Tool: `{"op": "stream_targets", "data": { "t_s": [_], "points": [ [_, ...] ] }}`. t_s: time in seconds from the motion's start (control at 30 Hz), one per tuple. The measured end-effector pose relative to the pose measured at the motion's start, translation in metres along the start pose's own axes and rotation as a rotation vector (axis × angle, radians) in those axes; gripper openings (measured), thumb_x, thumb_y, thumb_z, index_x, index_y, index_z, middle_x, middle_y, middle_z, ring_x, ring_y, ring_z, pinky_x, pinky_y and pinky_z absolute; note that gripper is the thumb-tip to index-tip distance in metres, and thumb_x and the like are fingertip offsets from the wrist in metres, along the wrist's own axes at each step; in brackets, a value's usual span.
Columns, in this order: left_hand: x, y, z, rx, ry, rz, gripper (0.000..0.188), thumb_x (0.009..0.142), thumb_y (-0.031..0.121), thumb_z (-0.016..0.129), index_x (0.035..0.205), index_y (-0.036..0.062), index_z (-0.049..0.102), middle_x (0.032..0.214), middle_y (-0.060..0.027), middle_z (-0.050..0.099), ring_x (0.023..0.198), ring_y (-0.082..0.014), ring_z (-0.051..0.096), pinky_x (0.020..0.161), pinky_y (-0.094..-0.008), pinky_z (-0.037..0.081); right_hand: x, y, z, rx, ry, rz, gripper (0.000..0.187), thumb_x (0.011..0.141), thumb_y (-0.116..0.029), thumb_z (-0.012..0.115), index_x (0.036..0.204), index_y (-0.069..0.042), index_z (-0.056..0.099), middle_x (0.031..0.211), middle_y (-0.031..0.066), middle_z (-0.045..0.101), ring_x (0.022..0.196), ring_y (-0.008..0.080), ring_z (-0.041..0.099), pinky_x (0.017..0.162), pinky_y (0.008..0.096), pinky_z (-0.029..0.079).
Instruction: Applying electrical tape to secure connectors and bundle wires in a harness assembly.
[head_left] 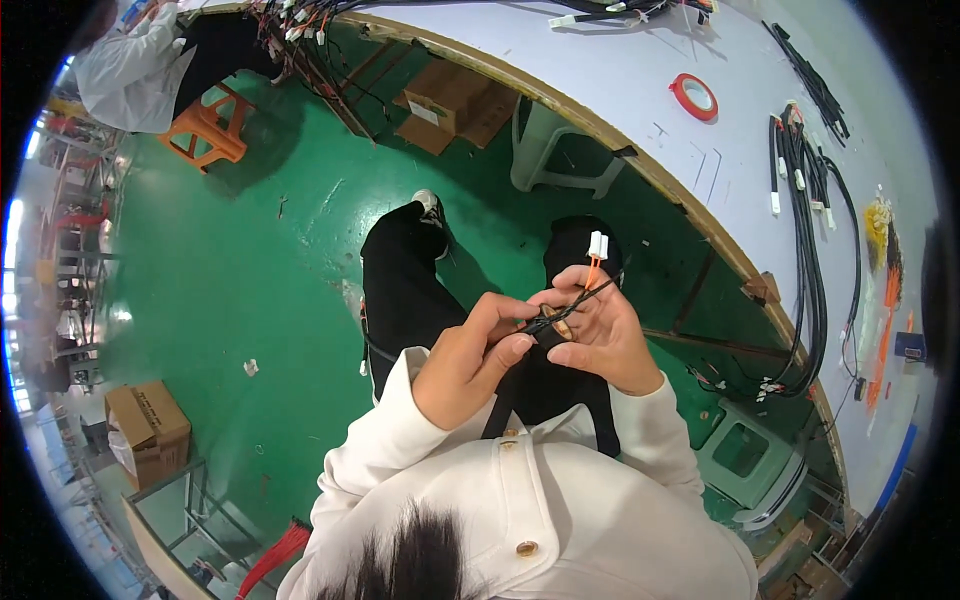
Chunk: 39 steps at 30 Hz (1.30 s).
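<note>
Over my lap I hold a thin black wire harness (575, 309). It has orange wires running to a white connector (598, 245) that points away from me. My left hand (468, 362) is closed, pinching the harness between thumb and fingers. My right hand (608, 335) curls around a small roll of black tape (549, 335) with a brownish core, pressed close against the wires. Whether the tape's loose end sticks to the harness is hidden by my fingers.
A white worktable (735, 180) curves along the far and right side, bearing a red tape roll (694, 97) and black cable bundles (805, 220). Stools (750, 458), cardboard boxes (148, 430) and a seated person (130, 70) are around on the green floor.
</note>
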<state>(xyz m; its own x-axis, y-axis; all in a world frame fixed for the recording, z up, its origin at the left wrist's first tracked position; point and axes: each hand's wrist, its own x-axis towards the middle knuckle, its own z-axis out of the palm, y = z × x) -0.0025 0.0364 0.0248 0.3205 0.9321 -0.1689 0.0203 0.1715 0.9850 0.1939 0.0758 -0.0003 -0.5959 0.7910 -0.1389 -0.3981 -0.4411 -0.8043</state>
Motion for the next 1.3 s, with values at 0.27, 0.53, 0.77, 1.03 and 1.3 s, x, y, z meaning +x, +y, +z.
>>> {"op": "stream_targets", "data": {
  "t_s": [0.27,0.53,0.77,1.03,1.3],
  "points": [
    [-0.001,-0.003,0.004,-0.043,0.074,0.113,0.021,0.092,0.005,0.051,0.112,0.0003,0.046,0.091,-0.0101,0.065,0.081,-0.0154,0.062,0.073,-0.0258,0.047,-0.003,-0.006,0.012,-0.016,0.071,0.011,0.062,0.073,0.006,0.07,0.125,-0.003,0.038,0.118,0.0128,0.054,0.105,0.0157,0.056,0.09,0.0286,0.046],
    [0.013,-0.009,0.018,0.432,0.443,0.18,0.014,0.088,0.001,0.054,0.101,-0.0023,0.053,0.072,-0.015,0.063,0.062,-0.0226,0.064,0.056,-0.0274,0.046,-0.016,0.003,0.034,0.018,0.311,-0.02,0.063,0.07,-0.008,0.075,0.122,0.002,0.042,0.105,0.0152,0.06,0.089,0.0236,0.064,0.08,0.0303,0.052],
    [0.011,-0.022,0.015,0.554,0.318,0.301,0.006,0.088,0.006,0.054,0.091,0.0023,0.058,0.064,-0.0127,0.059,0.055,-0.0259,0.06,0.05,-0.0305,0.044,-0.015,-0.007,0.041,0.203,0.297,-0.14,0.045,0.09,-0.022,0.052,0.123,0.001,0.032,0.092,0.0206,0.061,0.075,0.0261,0.063,0.067,0.0294,0.052],
    [0.005,-0.009,0.004,-0.02,0.031,-0.107,0.024,0.096,0.019,0.048,0.086,-0.001,0.056,0.071,0.0009,0.052,0.061,-0.0043,0.041,0.056,-0.0181,0.035,0.012,-0.007,0.004,-0.234,-0.013,-0.077,0.061,0.072,-0.005,0.069,0.127,-0.001,0.042,0.117,0.011,0.053,0.09,0.0162,0.059,0.08,0.0284,0.048],
    [0.006,-0.003,0.015,0.37,0.369,0.219,0.012,0.089,0.009,0.056,0.081,-0.0006,0.058,0.063,-0.0072,0.055,0.051,-0.0136,0.049,0.049,-0.0248,0.039,0.0,-0.003,0.013,-0.195,0.038,0.17,0.036,0.077,-0.006,0.07,0.108,0.005,0.055,0.089,0.0019,0.061,0.076,0.0042,0.053,0.069,0.0187,0.044]
  ]
}}
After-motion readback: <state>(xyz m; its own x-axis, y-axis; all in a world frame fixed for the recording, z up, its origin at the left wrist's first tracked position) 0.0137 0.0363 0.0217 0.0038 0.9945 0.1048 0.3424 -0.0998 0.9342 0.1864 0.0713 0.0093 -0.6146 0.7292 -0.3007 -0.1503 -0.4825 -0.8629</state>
